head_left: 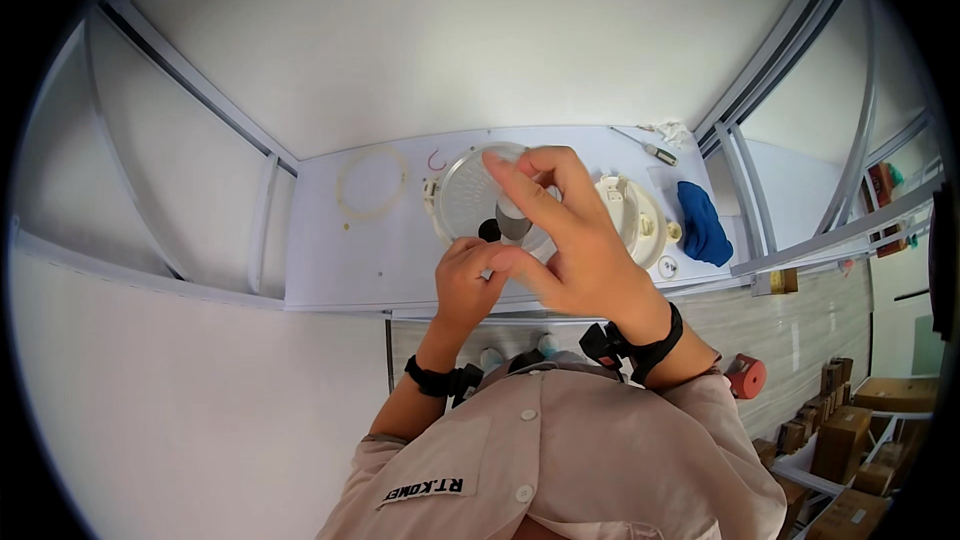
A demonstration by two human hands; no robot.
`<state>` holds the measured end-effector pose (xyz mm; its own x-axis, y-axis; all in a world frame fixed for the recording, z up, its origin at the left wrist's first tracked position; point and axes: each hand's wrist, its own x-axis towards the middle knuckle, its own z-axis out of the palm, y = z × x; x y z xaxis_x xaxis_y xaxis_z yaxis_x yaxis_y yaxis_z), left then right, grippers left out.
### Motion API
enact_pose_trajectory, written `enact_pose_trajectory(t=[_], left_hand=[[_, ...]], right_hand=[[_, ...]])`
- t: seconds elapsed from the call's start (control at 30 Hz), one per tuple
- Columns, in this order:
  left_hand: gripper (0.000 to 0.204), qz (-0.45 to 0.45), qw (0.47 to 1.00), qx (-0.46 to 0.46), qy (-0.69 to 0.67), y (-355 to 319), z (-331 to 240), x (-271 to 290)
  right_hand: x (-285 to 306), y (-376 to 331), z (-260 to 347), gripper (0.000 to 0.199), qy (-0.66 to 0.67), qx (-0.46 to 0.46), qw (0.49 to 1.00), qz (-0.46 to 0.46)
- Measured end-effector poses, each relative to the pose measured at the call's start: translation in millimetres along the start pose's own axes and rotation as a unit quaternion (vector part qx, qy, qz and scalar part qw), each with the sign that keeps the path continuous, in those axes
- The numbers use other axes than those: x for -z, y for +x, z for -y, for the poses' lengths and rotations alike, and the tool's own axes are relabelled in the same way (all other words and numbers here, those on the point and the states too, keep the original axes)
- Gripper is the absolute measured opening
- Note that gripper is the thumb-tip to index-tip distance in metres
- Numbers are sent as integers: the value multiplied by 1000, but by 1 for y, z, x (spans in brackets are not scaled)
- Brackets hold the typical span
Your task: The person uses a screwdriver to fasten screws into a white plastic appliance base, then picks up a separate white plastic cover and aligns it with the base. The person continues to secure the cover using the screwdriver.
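A small grey cylinder (515, 223) with a paler top stands upright between my hands, over a round clear-and-white part. My left hand (466, 282) is closed at the cylinder's lower end, which the right thumb partly hides. Around it curves my right hand (585, 240), thumb and forefinger wide apart, the thumb smeared by motion near the left fingertips. Below them the round part (458, 195) lies on the white table (335, 255), with a black disc (489, 230) showing beside the cylinder. A cream round housing (640, 210) lies right of it.
A thin pale ring (342, 185) and a red curved piece (432, 159) lie left. At right are a screwdriver (658, 153), a blue cloth (703, 225), a small cream part (674, 232) and a small round metal piece (668, 266). Grey frame posts (745, 190) flank the table.
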<state>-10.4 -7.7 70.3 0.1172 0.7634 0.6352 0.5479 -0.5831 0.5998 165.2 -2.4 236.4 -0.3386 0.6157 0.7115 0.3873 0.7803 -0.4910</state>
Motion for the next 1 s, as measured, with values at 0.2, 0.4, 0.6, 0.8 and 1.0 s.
enact_pose_trajectory(t=[0.2,0.4,0.6,0.8,1.0], left_hand=[[19,9,1000,24,12,3,-7,2],[21,9,1000,22,-14,4,-5,3],[20,8,998,65,-16,4,-12,3],[19,33,999,41,-4,-5,6,-2],[17,8,998,61,-16,1,-8,1]], right_hand=[[2,-7,-10,53,99,-23,992,77],[-5,-2,-3,48,24,2,1000,-17],[-4,-6,-12,50,91,-6,995,40],[-12,-5,-10,49,63,28,997,-27],[-3,-12,-13,55,87,-19,995,37]])
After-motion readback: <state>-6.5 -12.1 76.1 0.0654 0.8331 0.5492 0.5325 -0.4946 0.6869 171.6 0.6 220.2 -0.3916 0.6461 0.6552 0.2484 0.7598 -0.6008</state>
